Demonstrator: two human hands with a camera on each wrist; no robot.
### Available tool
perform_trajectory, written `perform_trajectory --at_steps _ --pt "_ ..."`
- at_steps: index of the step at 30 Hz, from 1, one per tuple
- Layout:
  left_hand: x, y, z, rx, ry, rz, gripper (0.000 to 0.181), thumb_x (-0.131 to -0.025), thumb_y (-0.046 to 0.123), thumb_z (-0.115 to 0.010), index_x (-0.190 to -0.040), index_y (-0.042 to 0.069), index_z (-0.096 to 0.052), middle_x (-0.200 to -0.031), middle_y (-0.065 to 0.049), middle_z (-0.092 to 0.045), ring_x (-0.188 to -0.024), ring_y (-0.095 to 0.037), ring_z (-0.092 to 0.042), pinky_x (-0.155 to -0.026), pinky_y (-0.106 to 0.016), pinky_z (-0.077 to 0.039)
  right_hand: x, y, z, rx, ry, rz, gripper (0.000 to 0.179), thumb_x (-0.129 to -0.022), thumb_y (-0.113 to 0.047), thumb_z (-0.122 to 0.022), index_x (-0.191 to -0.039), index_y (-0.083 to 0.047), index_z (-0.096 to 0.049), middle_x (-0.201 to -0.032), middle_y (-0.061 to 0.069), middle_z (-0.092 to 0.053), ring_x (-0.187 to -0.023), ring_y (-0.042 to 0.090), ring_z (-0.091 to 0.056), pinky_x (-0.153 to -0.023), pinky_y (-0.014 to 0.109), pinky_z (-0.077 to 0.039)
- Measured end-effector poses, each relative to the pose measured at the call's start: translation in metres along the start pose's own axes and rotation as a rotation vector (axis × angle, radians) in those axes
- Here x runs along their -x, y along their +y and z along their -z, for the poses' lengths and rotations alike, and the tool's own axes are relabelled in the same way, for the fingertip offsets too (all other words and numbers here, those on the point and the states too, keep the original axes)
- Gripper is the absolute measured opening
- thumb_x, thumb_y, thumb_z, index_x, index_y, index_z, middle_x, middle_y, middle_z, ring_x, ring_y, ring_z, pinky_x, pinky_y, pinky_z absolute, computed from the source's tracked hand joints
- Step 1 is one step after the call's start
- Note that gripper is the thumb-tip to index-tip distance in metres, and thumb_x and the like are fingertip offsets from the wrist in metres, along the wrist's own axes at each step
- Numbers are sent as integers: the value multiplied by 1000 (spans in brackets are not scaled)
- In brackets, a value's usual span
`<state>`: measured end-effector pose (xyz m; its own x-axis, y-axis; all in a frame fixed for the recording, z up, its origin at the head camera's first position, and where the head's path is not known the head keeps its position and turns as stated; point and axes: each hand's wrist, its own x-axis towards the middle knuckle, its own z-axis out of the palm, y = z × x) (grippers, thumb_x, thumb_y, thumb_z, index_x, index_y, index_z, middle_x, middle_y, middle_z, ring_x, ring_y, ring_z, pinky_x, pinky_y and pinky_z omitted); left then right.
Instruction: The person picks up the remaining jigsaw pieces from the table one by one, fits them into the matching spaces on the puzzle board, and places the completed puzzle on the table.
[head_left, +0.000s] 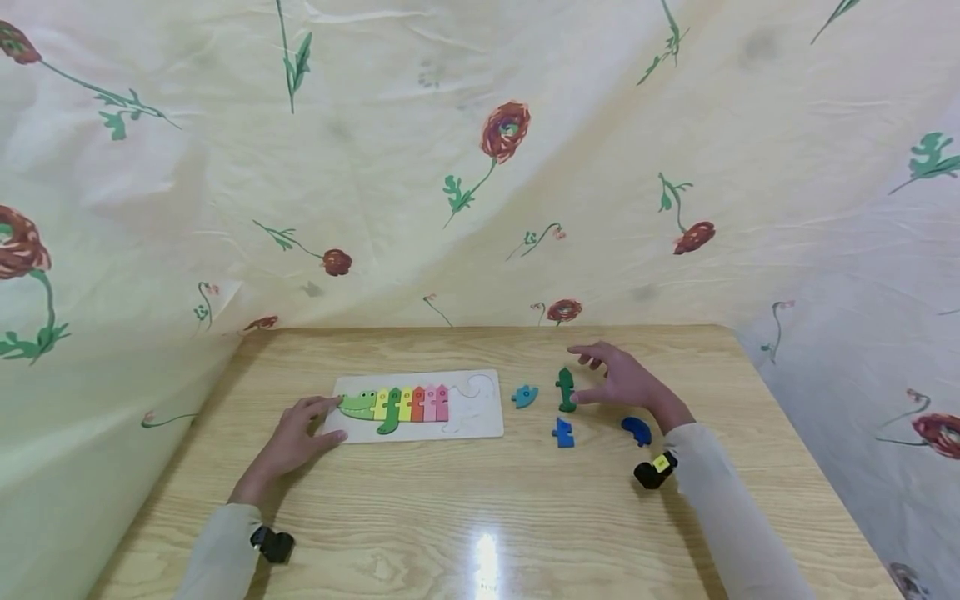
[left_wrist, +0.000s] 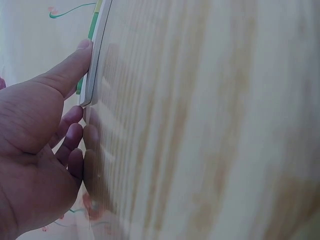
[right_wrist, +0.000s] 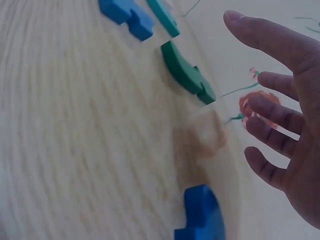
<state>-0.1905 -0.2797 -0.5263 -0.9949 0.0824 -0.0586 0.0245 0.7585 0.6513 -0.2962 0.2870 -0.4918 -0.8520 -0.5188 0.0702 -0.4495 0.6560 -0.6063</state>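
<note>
A white puzzle board [head_left: 476,425] lies on the table with a crocodile [head_left: 360,404] made of green, yellow, red and pink pieces on its left part. My left hand [head_left: 296,433] rests at the board's left end, thumb on the near corner and fingertips by the snout. In the left wrist view the thumb [left_wrist: 75,62] lies along the board's edge. Fingers spread and holding nothing, my right hand [head_left: 622,383] hovers at the dark green puzzle piece [head_left: 566,390]. The right wrist view shows a gap between the fingers and that green piece [right_wrist: 185,70].
A light blue piece [head_left: 525,396] lies just right of the board. Nearer me is a blue piece [head_left: 563,433], and a dark blue curved piece [head_left: 637,431] lies below the right hand. A flowered cloth [head_left: 375,167] hangs behind the wooden table [head_left: 420,508].
</note>
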Motion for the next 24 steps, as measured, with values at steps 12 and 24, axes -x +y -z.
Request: perform_trajectory --at_steps 12,24 --pt "0 1 0 4 -2 -3 67 -92 30 -77 -150 10 -51 -154 -26 -39 -136 -47 -33 -109 -69 -33 0 11 -8 23 -48 -52 95 -77 -51 -87 -152 -9 -47 -132 15 -59 -119 34 -54 -99 59 -47" --pt "0 1 1 -6 1 -4 67 -92 30 -77 -150 10 -51 -153 -26 -39 -135 -47 -34 -109 -69 -34 -2 11 -11 75 -89 -57 96 -77 -54 -86 -151 -6 -48 -129 14 -58 -118 32 -53 -103 59 -45"
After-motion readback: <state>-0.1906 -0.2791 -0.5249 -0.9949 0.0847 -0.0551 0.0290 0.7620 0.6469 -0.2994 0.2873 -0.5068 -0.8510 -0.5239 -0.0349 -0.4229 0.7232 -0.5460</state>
